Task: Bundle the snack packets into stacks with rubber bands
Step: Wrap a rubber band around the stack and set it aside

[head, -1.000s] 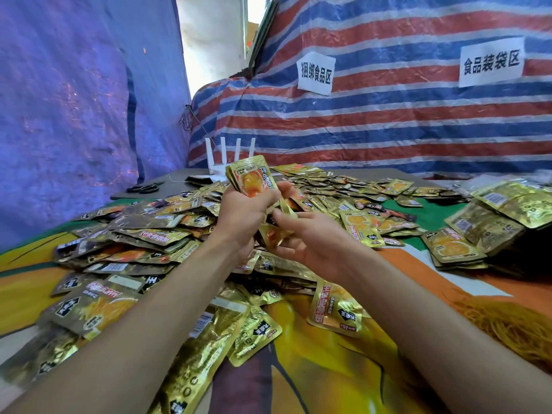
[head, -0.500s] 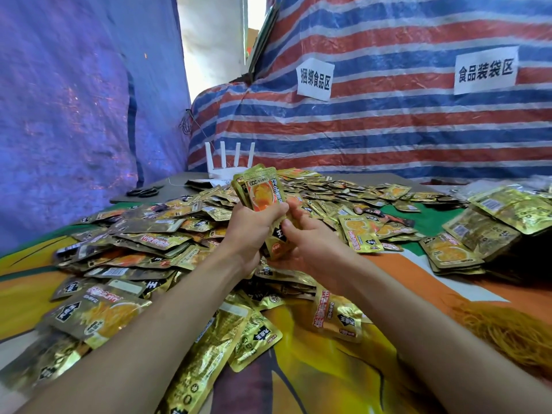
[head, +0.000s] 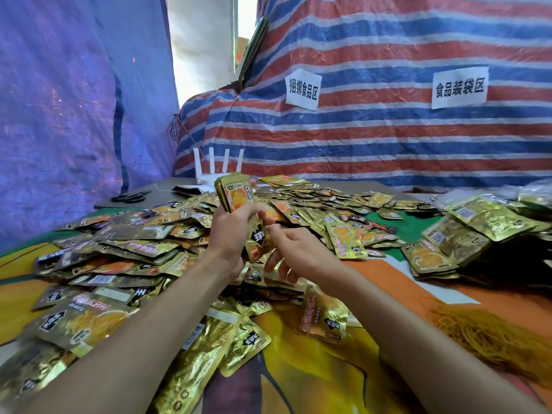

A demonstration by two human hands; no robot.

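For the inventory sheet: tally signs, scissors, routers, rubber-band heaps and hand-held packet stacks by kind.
Paper signs: 2
Scissors: 1
Router: 1
Rubber-band heap: 1
Packet stack in the left hand: 1
Total: 6

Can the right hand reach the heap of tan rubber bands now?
Probably yes. The heap of thin tan rubber bands lies uncovered beside the right forearm, nothing standing between it and the right hand; the left hand holds the stack of gold foil packets.

A person's bare left hand (head: pixel 234 234) and right hand (head: pixel 298 252); the forearms (head: pixel 143 333) are uncovered to the frame's edge.
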